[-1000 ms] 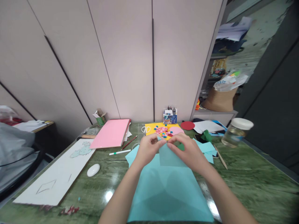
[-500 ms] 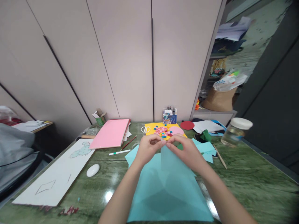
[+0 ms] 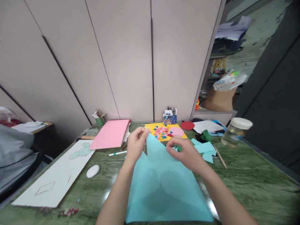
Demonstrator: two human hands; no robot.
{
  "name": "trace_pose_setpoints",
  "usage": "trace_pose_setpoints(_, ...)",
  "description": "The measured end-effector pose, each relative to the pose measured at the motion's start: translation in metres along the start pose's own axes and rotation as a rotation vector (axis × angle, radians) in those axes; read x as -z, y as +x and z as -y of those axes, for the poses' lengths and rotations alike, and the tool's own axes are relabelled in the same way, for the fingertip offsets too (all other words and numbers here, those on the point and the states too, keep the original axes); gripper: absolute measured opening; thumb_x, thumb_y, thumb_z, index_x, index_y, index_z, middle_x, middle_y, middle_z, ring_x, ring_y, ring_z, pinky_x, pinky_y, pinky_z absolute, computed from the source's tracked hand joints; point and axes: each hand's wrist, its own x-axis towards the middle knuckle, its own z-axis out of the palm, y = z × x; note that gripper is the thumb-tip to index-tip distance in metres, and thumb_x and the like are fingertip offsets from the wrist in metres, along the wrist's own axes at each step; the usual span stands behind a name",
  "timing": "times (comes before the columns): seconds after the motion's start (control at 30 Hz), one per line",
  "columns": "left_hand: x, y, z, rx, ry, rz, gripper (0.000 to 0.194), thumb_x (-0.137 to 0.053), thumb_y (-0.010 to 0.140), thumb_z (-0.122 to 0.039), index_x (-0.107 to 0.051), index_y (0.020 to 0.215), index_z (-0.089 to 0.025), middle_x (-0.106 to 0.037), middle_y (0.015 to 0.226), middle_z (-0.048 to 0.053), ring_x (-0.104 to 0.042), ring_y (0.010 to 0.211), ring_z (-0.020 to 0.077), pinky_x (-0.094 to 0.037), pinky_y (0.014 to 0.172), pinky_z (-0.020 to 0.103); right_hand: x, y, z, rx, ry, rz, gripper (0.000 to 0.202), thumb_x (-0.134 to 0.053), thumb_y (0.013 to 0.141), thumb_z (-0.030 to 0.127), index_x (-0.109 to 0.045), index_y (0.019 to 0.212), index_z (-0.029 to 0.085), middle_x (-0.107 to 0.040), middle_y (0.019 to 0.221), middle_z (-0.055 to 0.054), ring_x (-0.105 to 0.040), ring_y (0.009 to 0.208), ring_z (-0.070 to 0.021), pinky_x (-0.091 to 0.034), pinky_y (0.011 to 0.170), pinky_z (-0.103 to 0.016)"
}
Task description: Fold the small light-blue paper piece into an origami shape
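Note:
A pointed piece of turquoise paper (image 3: pixel 156 151) stands up in front of me, above a large turquoise sheet (image 3: pixel 167 193) lying on the table. My left hand (image 3: pixel 136 142) pinches its top corner between thumb and fingers. With thumb and forefinger together, my right hand (image 3: pixel 186 153) grips the slanting right edge of the same paper, lower down. Whether the raised piece is a fold of the large sheet or a separate one, I cannot tell. Turquoise offcuts (image 3: pixel 206 148) lie just beyond my right hand.
Pink, blue and yellow bits (image 3: pixel 161 132) lie on a yellow sheet (image 3: pixel 150 125) behind my hands. To the left are a pink folder (image 3: pixel 111 134), a marker (image 3: pixel 117 153), a white oval object (image 3: pixel 93 171) and a drawing board (image 3: pixel 53 175). A lidded jar (image 3: pixel 236 132) stands right, near a wooden stick (image 3: pixel 220 157).
My hands were together at the paper's tip and have parted. The left has moved left with the corner; the right is a little lower, on the slanting edge.

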Motion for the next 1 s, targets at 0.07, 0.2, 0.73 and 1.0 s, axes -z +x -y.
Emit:
trace_pose_setpoints(0.07,0.007,0.003,0.001,0.018,-0.025,-0.043,0.025,-0.056,0.078,-0.039,-0.055,0.068,-0.016,-0.045,0.059,-0.004,-0.040,0.054,0.0093,-0.031,0.051,0.021,0.001,-0.001,0.001,0.000,-0.002,0.014,0.016,-0.051,0.077,0.015,-0.053,0.063,0.020,-0.061,0.069,0.002,-0.055,0.067,-0.0143,-0.041,0.066,-0.028)
trace_pose_setpoints(0.2,0.017,0.007,0.001,0.024,-0.019,-0.118,0.025,-0.056,0.078,-0.039,-0.054,0.069,-0.016,-0.041,0.057,-0.004,-0.035,0.051,0.0079,-0.028,0.047,0.020,0.002,-0.002,0.004,-0.001,0.013,0.032,0.015,-0.051,0.077,0.014,-0.053,0.063,0.020,-0.062,0.070,0.002,-0.055,0.068,-0.0140,-0.041,0.066,-0.027)
trace_pose_setpoints(0.73,0.025,0.010,0.005,0.040,-0.165,-0.020,0.019,-0.062,0.075,-0.029,-0.061,0.063,-0.014,-0.050,0.056,-0.002,-0.044,0.054,0.0084,-0.034,0.052,0.020,0.019,-0.004,-0.002,-0.036,0.010,0.170,0.010,-0.052,0.079,0.019,-0.058,0.072,0.021,-0.063,0.080,0.000,-0.057,0.077,-0.0158,-0.042,0.071,-0.029)
trace_pose_setpoints(1.0,-0.008,-0.005,-0.005,0.042,-0.065,0.192,0.023,-0.059,0.077,-0.034,-0.061,0.066,-0.014,-0.052,0.055,-0.001,-0.048,0.053,0.0104,-0.037,0.054,0.023,0.004,0.002,0.000,-0.002,0.026,0.005,0.007,-0.055,0.081,0.024,-0.058,0.076,0.021,-0.065,0.082,0.000,-0.058,0.080,-0.0163,-0.042,0.074,-0.029)
